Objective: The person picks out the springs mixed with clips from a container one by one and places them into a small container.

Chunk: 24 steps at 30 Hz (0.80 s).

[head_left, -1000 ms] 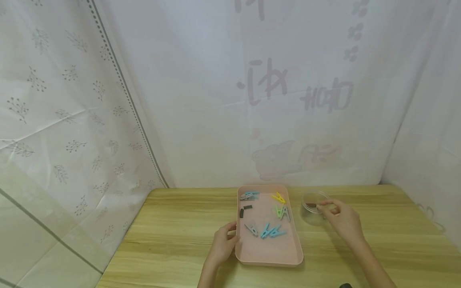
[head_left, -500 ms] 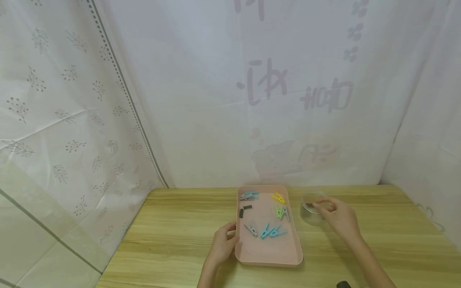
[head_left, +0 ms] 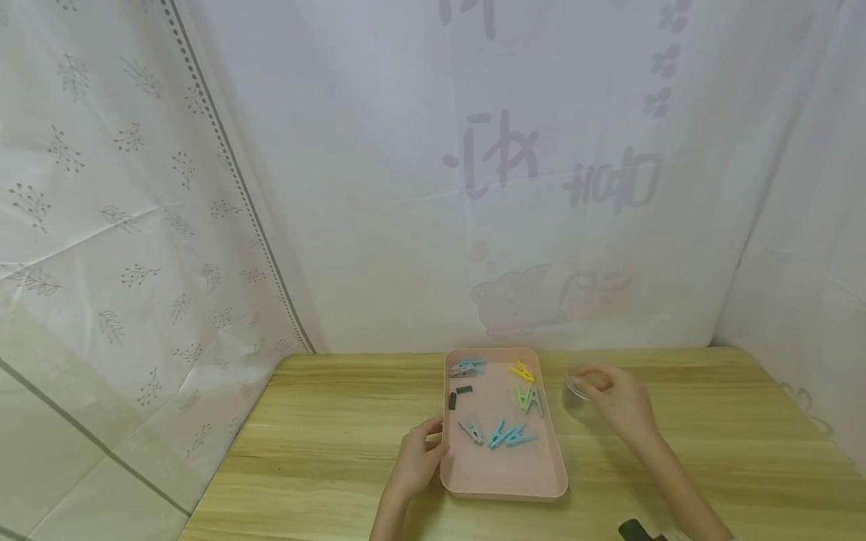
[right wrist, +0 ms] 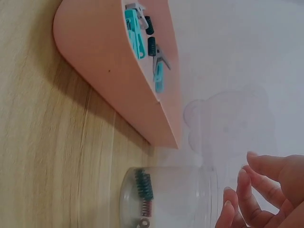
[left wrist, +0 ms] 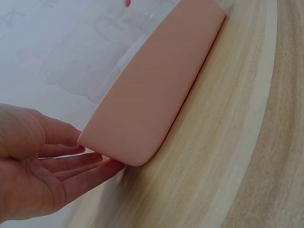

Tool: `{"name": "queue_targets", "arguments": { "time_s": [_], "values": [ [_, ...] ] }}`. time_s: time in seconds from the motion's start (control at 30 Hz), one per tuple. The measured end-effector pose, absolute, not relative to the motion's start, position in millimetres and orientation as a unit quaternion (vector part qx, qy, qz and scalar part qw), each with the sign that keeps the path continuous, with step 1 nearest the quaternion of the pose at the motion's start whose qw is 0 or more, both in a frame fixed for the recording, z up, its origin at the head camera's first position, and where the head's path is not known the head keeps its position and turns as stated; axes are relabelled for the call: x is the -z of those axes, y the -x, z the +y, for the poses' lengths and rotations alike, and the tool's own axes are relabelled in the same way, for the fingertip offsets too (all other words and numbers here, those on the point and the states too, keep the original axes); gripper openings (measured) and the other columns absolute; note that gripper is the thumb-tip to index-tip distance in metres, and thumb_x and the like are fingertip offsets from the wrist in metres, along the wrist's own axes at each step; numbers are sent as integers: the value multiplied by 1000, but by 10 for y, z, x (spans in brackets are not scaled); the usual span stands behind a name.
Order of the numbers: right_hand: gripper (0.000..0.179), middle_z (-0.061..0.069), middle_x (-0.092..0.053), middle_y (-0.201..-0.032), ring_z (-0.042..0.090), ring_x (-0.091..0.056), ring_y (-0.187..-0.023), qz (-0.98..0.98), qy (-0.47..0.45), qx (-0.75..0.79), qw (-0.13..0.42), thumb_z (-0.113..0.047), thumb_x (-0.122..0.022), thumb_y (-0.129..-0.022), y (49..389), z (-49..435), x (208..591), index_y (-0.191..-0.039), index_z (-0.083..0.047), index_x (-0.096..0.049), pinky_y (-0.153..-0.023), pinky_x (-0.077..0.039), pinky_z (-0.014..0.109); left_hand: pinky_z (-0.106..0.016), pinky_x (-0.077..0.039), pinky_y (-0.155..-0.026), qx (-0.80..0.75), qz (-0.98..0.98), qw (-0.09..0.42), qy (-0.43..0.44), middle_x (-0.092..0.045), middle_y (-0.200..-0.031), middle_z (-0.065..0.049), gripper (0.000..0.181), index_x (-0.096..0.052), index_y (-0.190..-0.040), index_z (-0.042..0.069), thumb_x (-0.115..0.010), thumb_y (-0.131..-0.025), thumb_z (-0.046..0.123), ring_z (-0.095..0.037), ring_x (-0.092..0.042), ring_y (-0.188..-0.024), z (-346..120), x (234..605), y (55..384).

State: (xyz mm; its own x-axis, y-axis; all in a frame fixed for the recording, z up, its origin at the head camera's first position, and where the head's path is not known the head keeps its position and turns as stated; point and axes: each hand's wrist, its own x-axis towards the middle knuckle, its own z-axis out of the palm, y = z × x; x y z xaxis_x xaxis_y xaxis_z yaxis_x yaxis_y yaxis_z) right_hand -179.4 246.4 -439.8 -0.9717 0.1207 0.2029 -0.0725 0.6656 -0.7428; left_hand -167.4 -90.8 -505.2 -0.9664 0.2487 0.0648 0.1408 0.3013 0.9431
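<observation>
My left hand [head_left: 417, 460] rests at the left side of a pink tray [head_left: 504, 481], its fairly straight fingers touching the wall and lower edge in the left wrist view. In the tray lie a yellow clothespin [head_left: 522, 372], a green clothespin [head_left: 523, 398], several blue and grey ones, and two dark springs [head_left: 464, 390]. My right hand [head_left: 619, 398] hovers at the mouth of a clear jar [right wrist: 180, 194], thumb and fingers apart with nothing between them in the right wrist view. Dark green springs [right wrist: 144, 184] and a reddish-brown spring [right wrist: 147, 207] sit in the jar.
The wooden table [head_left: 338, 421] runs up to a pale printed curtain [head_left: 379, 248] at the back. Another patterned curtain [head_left: 135, 225] hangs on the left. A dark object [head_left: 634, 530] shows at the bottom edge by the right forearm.
My right hand has moved left over the jar's mouth. The small brownish piece it pinched earlier is gone from its fingertips. My left hand and the tray stay almost still.
</observation>
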Motion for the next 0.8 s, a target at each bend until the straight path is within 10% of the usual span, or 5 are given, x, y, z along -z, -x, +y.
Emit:
{"name": "queue_targets", "arguments": {
  "time_s": [0.8],
  "values": [
    [29,-2,-49,-60,10,-43,-50,-902,-17,-416,113,-19,-76,-98,1956,2160,4414,-116,4,-74,-42,-36,21,-53,-65,-90,-575,807,46,-127,-61,-130,-38,44,-54,-141,-16,-62,-98,-7,-56,-68,-113,-914,5044,1671]
  ]
}}
